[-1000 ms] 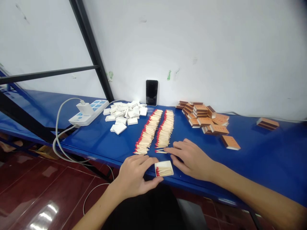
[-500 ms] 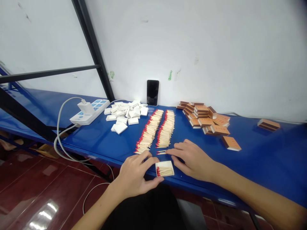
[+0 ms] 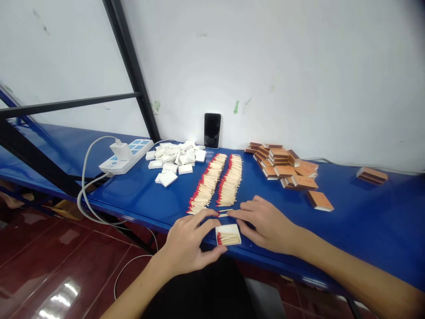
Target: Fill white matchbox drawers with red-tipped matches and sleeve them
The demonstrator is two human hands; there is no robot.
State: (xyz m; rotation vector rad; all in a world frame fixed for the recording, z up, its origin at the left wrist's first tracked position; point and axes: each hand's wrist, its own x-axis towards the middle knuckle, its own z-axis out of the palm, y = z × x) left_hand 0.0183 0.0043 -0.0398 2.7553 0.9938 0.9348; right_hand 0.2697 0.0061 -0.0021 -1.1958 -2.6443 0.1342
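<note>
A small white matchbox tray (image 3: 228, 228) sits at the table's front edge with red-headed matchsticks (image 3: 229, 239) lying in its lower part. My left hand (image 3: 191, 241) grips the tray's left side between thumb and fingers, its index finger reaching to the heads of a few loose matchsticks (image 3: 225, 212) just above. With its index fingertip, my right hand (image 3: 265, 226) presses the other ends of these matchsticks; its thumb is beside the tray's right edge and the other fingers are curled. Beyond them lie two long rows of matchsticks, a left row (image 3: 209, 181) and a right row (image 3: 230, 179).
White matchbox trays (image 3: 175, 157) are heaped at the back left, beside a power strip (image 3: 128, 157) with a plugged-in charger. Orange-brown matchbox sleeves (image 3: 282, 166) are piled at the right. A phone (image 3: 212, 130) leans on the wall. A black metal frame (image 3: 133, 66) stands left.
My left index finger has stretched forward to the heads of the loose matchsticks. My right index finger stays at their other ends, and the tray has hardly moved.
</note>
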